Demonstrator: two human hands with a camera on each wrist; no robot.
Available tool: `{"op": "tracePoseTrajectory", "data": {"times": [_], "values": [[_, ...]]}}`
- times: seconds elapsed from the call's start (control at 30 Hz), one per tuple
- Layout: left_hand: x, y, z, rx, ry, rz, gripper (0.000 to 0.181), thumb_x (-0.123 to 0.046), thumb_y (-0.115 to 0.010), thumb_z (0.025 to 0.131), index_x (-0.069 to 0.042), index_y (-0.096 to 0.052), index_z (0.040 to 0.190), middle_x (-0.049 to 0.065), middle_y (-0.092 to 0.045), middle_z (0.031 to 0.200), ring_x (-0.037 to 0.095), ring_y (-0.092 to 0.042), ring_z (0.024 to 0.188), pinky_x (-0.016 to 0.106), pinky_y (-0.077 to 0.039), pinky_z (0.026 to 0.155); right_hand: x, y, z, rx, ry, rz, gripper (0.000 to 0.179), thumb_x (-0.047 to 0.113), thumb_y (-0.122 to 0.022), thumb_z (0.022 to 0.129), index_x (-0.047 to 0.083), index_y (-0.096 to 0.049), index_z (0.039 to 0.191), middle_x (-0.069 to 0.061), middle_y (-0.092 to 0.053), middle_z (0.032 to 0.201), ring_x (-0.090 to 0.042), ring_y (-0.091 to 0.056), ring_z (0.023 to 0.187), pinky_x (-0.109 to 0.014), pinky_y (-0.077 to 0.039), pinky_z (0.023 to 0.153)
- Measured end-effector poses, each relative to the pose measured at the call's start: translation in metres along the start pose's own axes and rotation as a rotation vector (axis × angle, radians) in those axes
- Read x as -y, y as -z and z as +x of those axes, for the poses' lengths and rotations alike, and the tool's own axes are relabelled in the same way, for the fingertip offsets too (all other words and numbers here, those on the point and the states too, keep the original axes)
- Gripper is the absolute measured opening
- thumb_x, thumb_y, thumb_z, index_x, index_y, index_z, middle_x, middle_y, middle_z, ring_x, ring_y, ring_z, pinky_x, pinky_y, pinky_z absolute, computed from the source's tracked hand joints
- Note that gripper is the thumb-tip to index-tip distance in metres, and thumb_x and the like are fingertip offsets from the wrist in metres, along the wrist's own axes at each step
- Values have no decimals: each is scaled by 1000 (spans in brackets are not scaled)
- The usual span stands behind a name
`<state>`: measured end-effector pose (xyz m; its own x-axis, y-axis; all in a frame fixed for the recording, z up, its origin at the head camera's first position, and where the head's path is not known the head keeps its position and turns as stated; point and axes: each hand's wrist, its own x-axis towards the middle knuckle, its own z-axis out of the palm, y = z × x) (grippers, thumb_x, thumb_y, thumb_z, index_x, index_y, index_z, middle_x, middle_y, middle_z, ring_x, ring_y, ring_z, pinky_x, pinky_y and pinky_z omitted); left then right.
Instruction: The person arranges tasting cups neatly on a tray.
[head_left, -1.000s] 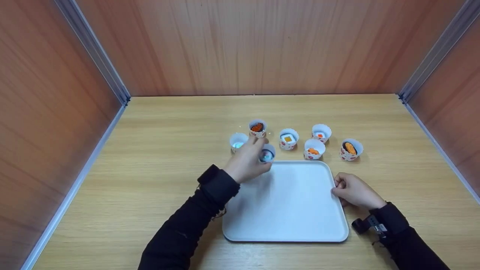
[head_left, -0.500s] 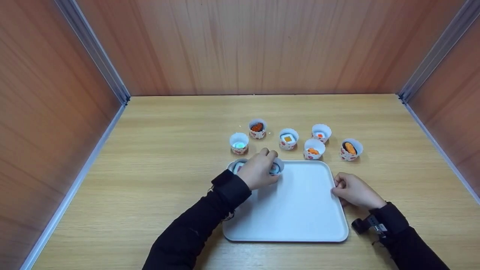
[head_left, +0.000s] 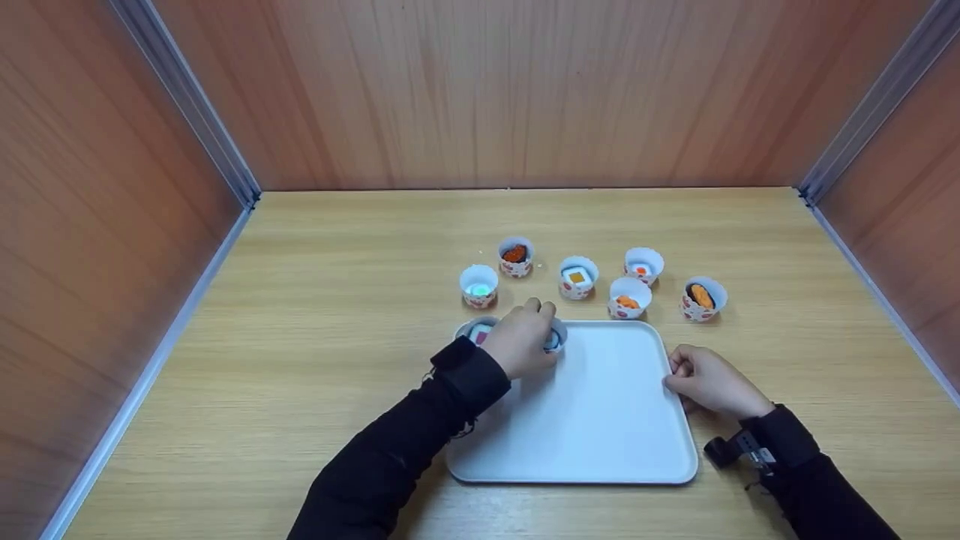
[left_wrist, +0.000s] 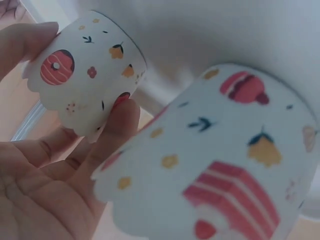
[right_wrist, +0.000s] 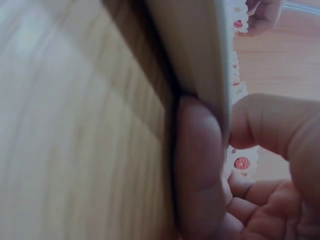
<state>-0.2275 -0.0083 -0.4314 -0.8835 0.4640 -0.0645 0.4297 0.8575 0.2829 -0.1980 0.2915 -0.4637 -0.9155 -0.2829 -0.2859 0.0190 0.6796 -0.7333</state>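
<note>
Near the far-left corner of the white tray [head_left: 592, 420], my left hand [head_left: 523, 341] holds a paper baking cup [head_left: 559, 335] by its sides. In the left wrist view this cup [left_wrist: 92, 72] shows a doughnut print and a scalloped rim, with its base at the tray. A second paper cup [left_wrist: 215, 155], printed with a cake slice, stands right beside it. From the head view that second cup [head_left: 468, 326] is partly covered by my left hand. My right hand [head_left: 712, 381] pinches the tray's right edge between thumb and fingers, with one finger along the side wall [right_wrist: 200, 165].
Beyond the tray stand several more patterned cups with small sushi-like pieces inside: one with a green bottom [head_left: 478, 288], one red-brown [head_left: 515, 256], one white and yellow [head_left: 577, 277], and one orange [head_left: 703, 298] at the right. Wooden panels [head_left: 510, 97] enclose the table.
My left hand has brought the held cup from behind the tray down onto its far-left part, beside the other cup. My right hand has stayed at the tray's edge.
</note>
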Motion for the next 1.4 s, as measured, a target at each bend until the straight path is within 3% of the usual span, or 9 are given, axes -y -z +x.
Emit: {"op": "tracePoseTrajectory", "data": {"times": [0.13,0.33,0.47,0.63,0.8,0.93,1.07,1.2,1.4], "values": [[-2,1,1,20,28,13,65,-33,-73,84,-4,-49,137,12,-57,124,24,-57,103,34,-52,89,1,1,1,-1,-20,-3,10,6,-58,87,1,-51,91,-2,-52,73,-13,-56,57,-23,-48,48],[-3,0,-2,-17,27,39,68,-35,-74,83,-5,-48,139,13,-55,128,28,-56,110,36,-52,93,0,1,1,4,-27,5,10,6,-58,88,0,-51,92,-2,-53,72,-13,-57,57,-24,-50,48],[-2,4,-7,-71,11,29,75,-44,-72,82,-8,-45,143,13,-51,137,31,-51,123,40,-48,102,0,0,1,13,-29,21,11,6,-58,88,-1,-51,93,-2,-53,73,-13,-58,57,-25,-51,49],[2,19,-14,-168,5,30,83,-59,-63,85,-10,-40,147,16,-40,151,37,-37,140,49,-35,115,-1,0,0,12,-30,29,12,6,-59,89,-1,-51,94,-3,-53,74,-14,-58,58,-26,-53,50],[18,37,-16,-240,64,16,93,-65,-58,84,-15,-26,155,17,-18,162,46,-17,147,59,-21,118,-1,0,0,4,-19,22,11,6,-58,88,-1,-51,93,-2,-53,73,-13,-57,56,-26,-52,49],[35,51,-12,-234,160,10,103,-73,-57,80,-21,-13,158,13,0,165,44,-2,149,63,-12,119,-1,0,0,-2,-18,16,11,6,-58,87,0,-50,92,-2,-53,73,-13,-57,56,-26,-52,48],[55,60,-3,-225,262,3,111,-76,-59,77,-25,-4,159,12,5,166,41,5,150,63,-8,119,-1,0,0,1,-27,24,11,6,-58,87,0,-50,93,-2,-52,73,-14,-57,57,-27,-53,49],[77,59,6,-209,341,-62,112,-74,-62,76,-25,-4,159,13,2,166,42,3,150,64,-11,119,-1,0,0,5,-31,34,12,6,-59,87,-1,-50,93,-2,-52,73,-14,-57,58,-27,-53,50],[99,43,12,-155,397,-231,110,-58,-73,77,-22,-9,159,16,-1,165,47,-2,149,64,-21,116,0,-1,0,1,-31,12,13,7,-59,87,0,-52,94,-2,-52,73,-14,-56,58,-26,-50,48]]}}
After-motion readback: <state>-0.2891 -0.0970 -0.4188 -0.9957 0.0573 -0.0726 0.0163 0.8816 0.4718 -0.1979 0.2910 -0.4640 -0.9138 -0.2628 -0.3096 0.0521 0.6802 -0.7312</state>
